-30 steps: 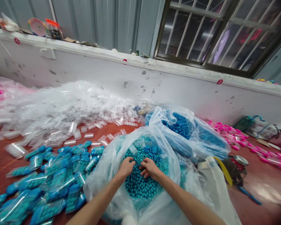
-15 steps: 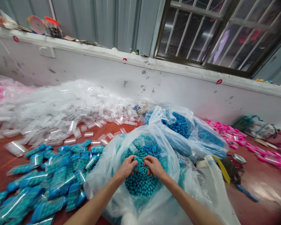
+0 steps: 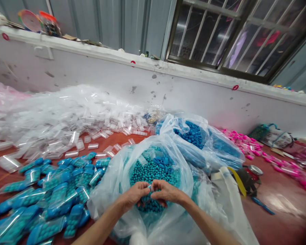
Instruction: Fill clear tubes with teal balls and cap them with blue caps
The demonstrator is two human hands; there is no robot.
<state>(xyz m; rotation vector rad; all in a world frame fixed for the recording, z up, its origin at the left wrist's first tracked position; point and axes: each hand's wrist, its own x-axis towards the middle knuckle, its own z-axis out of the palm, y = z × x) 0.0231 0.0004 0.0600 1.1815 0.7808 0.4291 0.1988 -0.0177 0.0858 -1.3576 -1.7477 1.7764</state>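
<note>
While the left hand and the right hand are meeting over the teal beads, their fingertips are bending inward and almost touching. Both hands are curling thumb and fingers close together; a tiny pale bit is showing where they are meeting, but whether either hand is clamping it, I cannot tell. The beads are filling the open mouth of the clear bag, which is sitting on the red surface in front of the person. Blue bits and a clear sleeve are lying on top of the beads, beyond the hands.

Just behind, to the right, a second bag is holding blue pieces. To the left, packets with blue ends are lying in a loose heap, teal beads showing through their clear sides. Behind them, clear cases are piling up along the wall. On the right, pink pieces are stretching back toward the wall. Nearer, a jar with a metallic lid is standing beside a dark item, a yellow strip is curving next to it, and a blue tool is lying just in front
</note>
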